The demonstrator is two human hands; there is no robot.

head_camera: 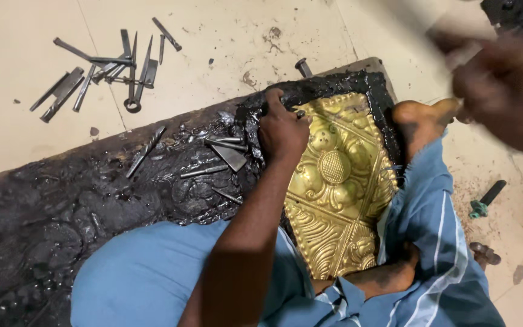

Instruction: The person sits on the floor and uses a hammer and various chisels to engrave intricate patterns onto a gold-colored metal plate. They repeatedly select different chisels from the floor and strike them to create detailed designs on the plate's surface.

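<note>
You are seeing a scattered cluster of dark metal chisels and punches (105, 69) lying on the pale tiled floor (225, 36); a green-tipped, black-handled tool (486, 200) is lying well apart.

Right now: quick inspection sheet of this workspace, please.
Surface: long board coated in lumpy black pitch, lying on a pale tiled floor.
Job's things: embossed golden metal sheet with a round flower motif, bedded in the pitch.
Clutter: grey metal punches on the pitch; a heap of dark chisels on the floor; a green-tipped black tool at right.
Grippers: left hand presses a small tool at the sheet's upper left edge; right hand raised and blurred, contents unclear.
Cables: nothing seen.
Surroundings: blue-clothed legs; bare feet resting on the sheet's edges.
</note>
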